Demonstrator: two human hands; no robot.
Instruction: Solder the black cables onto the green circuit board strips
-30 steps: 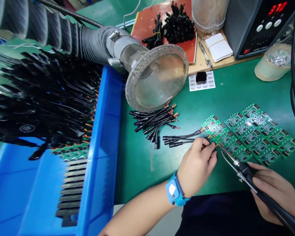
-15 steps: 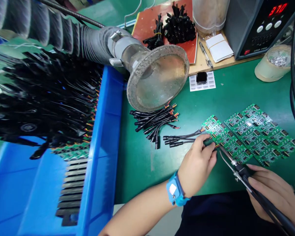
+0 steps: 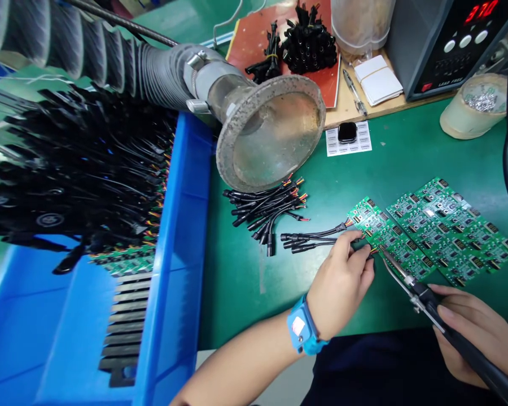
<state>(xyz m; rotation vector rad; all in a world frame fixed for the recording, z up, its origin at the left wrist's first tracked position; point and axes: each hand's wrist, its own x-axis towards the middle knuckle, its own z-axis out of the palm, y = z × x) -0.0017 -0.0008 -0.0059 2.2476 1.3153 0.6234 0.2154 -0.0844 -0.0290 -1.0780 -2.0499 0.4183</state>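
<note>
My left hand (image 3: 341,282), with a blue wrist strap (image 3: 302,328), pinches a black cable's wire end against the near left edge of a green circuit board panel (image 3: 389,237). Gripped in my right hand (image 3: 478,330) is a black soldering iron (image 3: 432,304), whose metal tip touches the same spot on the panel. Three black cables (image 3: 309,239) lie joined to the panel's left edge. A second green panel (image 3: 452,228) lies beside it to the right.
A loose bunch of black cables (image 3: 266,211) lies under a grey fume extractor funnel (image 3: 271,132). A blue bin (image 3: 88,316) of wired boards fills the left. A soldering station (image 3: 449,42), solder tin (image 3: 476,107), smartwatch (image 3: 347,132) and more cables (image 3: 300,45) stand at the back.
Almost nothing differs: both hands stay at the panel's edge, the iron tip shifting only slightly at the joint.
</note>
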